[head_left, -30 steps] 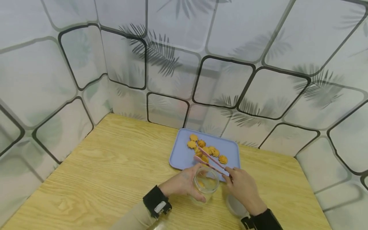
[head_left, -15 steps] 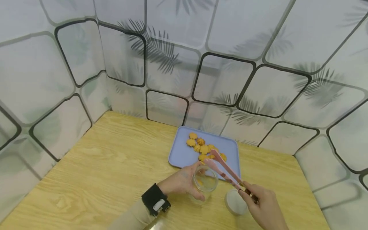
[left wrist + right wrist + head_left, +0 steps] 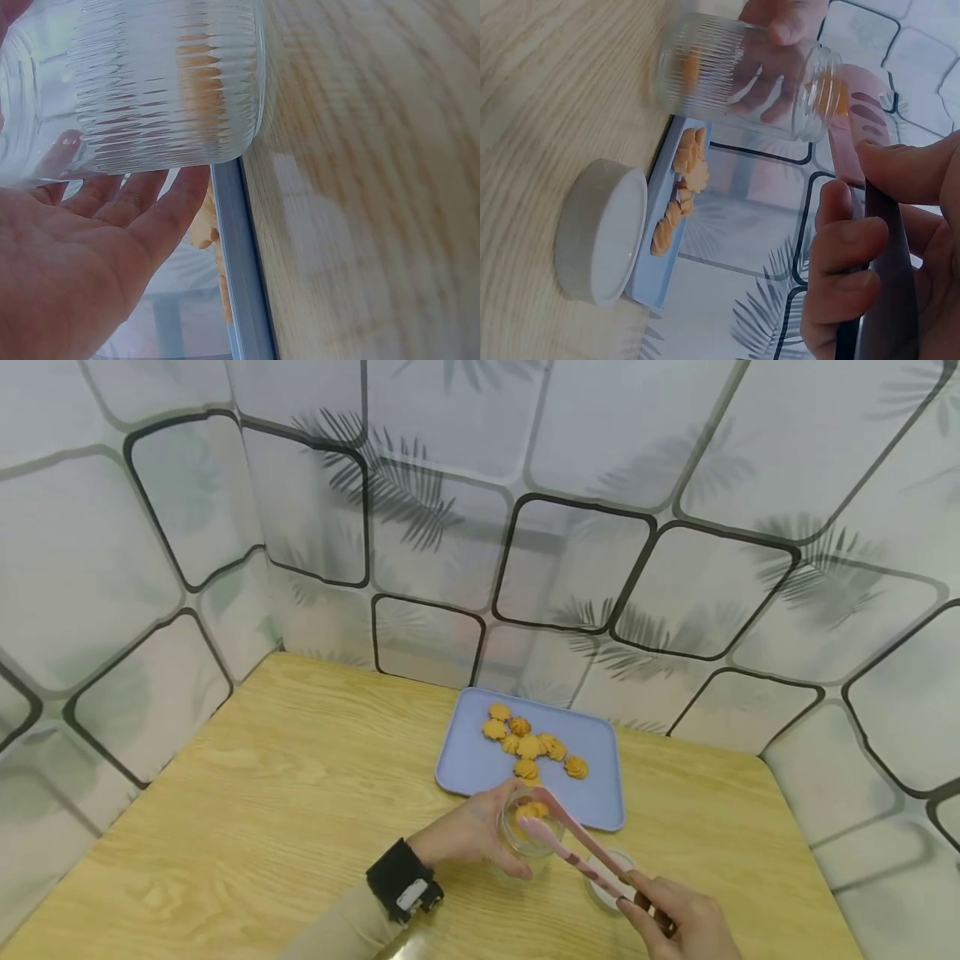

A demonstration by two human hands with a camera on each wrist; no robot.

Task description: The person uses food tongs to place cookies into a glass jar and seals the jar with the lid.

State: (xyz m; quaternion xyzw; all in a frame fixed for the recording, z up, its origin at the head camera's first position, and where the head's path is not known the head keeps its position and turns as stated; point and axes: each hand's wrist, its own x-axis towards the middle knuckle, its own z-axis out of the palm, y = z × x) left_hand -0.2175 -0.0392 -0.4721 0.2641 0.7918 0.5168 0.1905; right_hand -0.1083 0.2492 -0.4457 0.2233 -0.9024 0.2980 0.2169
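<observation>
In the head view my left hand (image 3: 472, 831) grips a clear ribbed glass jar (image 3: 705, 75), fingers along one side and thumb on the other. My right hand (image 3: 678, 922) holds pink tongs (image 3: 585, 846) with dark handles. The tong tips are at the jar's mouth with a golden cookie (image 3: 831, 94) there; whether they still pinch it is hard to tell. Through the ribbed wall another cookie (image 3: 201, 86) shows near the jar's bottom. Behind the jar lies a blue tray (image 3: 461, 768) with several swirl-shaped cookies (image 3: 531, 746).
A round white lid (image 3: 622, 232) rests on the wooden table (image 3: 300, 793), just right of the jar and partly under the tongs in the head view. Patterned curtain walls (image 3: 427, 639) close off the table's back and sides.
My right hand drew back from the tray toward the lower right with the tongs, then brought the tips leftward to the jar's mouth with a cookie. The left hand keeps holding the jar.
</observation>
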